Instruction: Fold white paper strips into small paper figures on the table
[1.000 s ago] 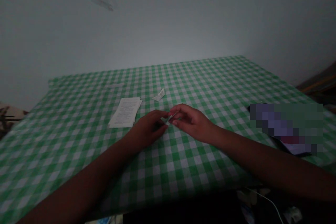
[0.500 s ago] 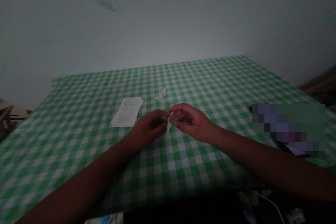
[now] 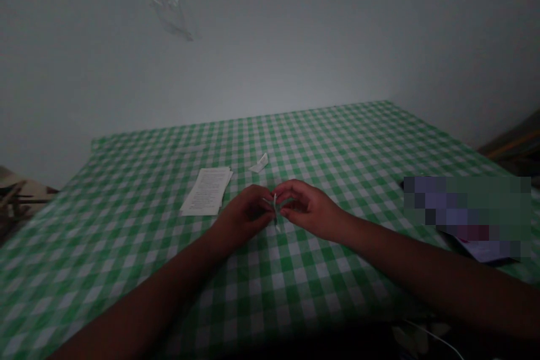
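Between my hands is a small piece of folded white paper (image 3: 275, 209), seen nearly edge-on above the table. From the left, my left hand (image 3: 243, 212) pinches it with thumb and fingers. My right hand (image 3: 311, 209) is curled around its other side, fingertips against the paper. The fingers cover much of the folds. Just beyond the hands lies another folded white paper piece (image 3: 260, 164), shaped like a little boat. A stack of printed paper sheets (image 3: 206, 191) rests to the left of my left hand.
A green and white checked cloth (image 3: 320, 140) covers the table, which stands against a pale wall (image 3: 270, 56). To the right lies a dark-edged flat object (image 3: 485, 250), mostly blurred out. A white cable (image 3: 434, 337) hangs below the front edge.
The view has tilted slightly upward, so everything sits lower. The folded paper between my fingers has turned more upright, and both hands keep close together around it.
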A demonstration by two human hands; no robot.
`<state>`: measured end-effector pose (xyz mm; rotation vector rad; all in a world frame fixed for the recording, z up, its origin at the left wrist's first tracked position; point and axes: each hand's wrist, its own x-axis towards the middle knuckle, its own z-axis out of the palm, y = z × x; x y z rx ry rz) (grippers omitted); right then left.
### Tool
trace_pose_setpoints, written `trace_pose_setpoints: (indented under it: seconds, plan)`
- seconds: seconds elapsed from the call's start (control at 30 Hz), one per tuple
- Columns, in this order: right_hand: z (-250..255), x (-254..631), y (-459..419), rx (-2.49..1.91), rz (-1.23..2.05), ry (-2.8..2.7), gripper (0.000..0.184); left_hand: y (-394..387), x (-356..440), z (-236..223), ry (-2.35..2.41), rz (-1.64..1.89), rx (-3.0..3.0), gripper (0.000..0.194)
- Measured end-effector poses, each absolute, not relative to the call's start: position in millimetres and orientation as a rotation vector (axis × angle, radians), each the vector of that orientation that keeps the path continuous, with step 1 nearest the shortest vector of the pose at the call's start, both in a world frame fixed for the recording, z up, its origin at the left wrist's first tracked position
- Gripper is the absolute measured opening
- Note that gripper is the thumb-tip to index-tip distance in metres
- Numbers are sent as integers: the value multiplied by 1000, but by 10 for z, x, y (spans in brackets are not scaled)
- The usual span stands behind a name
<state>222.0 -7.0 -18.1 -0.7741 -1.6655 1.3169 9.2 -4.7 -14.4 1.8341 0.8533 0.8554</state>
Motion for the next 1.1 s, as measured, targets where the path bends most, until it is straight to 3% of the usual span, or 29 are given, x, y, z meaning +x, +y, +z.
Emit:
trace_pose_setpoints:
  seconds: [0.17,1.1]
  plan:
    - [-215,2226,-54,-755,1329,-1691,30,-35,99,-153,882,874,2036,14]
    - [-236,2196,-95,-821,1217,-1704,33,-135,195,-95,1038,835,2212,24]
